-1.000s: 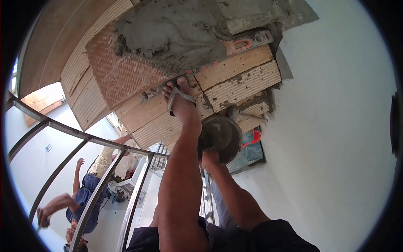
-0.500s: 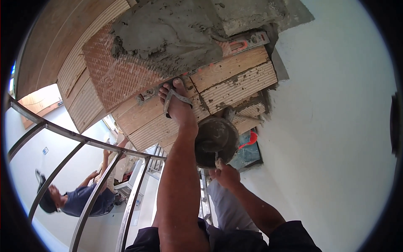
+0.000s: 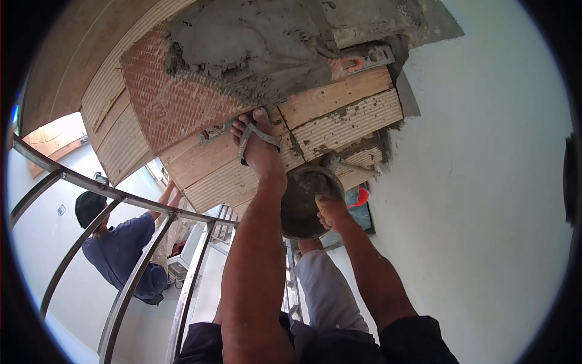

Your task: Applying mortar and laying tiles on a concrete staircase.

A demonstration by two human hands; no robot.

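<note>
My right hand is closed round the pale handle of a trowel, reaching into a round dark bucket. The trowel's blade is hard to make out against the grey mortar inside. My left hand is out of view. Beyond the bucket, a reddish tile lies with its ridged back up, thickly spread with wet grey mortar. A spirit level shows at the tile's right end, partly hidden. My sandalled foot rests on the wood-look boards at the tile's near edge.
Wood-look steps with ribbed strips are spattered with mortar. A brush-like tool and a red object sit by the bucket. A metal railing curves along the left; beyond it a person works. A white wall stands right.
My right hand has moved up and farther into the bucket with the trowel. The person beyond the railing has risen and turned away. My foot stays on the step.
</note>
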